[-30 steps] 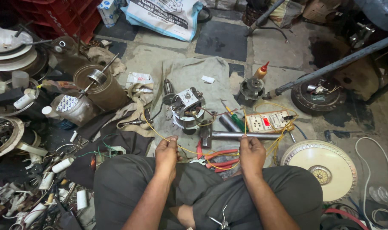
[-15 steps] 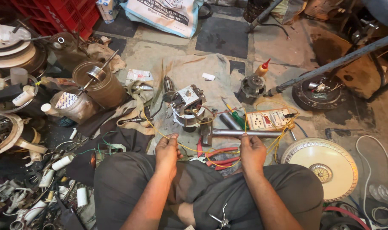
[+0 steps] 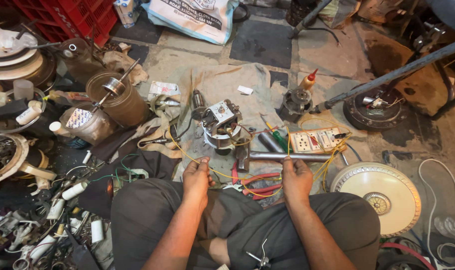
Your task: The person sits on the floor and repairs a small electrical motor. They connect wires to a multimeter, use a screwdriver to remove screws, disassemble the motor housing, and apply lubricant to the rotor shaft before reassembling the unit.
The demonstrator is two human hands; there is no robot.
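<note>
We sit cross-legged on the floor, our knees nearest the camera, and just past them our 2 hands rest side by side but apart, each pinched on the same thin yellow wire [image 3: 222,173] that sags in a loop between them; our left hand [image 3: 197,176] has thumb and fingertips closed on the strand where it runs up toward the small motor, and our right hand [image 3: 296,177] is closed the same way on an end that rises straight up from the fingers, so neither hand is open. We judge the step in hand to be sorting or preparing the motor's leads, and the next move seems to call for a steady pinch and a little slack so the strand is not tugged at its far end. Just beyond our fingers lie red-handled pliers [image 3: 257,181], then a grey metal bar [image 3: 287,156] lying crosswise. Behind it stands the small motor [image 3: 220,126] on a grey cloth [image 3: 222,82], with a green-handled screwdriver [image 3: 277,136] and a white switch board [image 3: 315,140] to its right. A cream round fan cover [image 3: 377,192] lies further right, a brown cylindrical winding [image 3: 115,102] to the left, and a red crate [image 3: 62,20] lies farthest off
</note>
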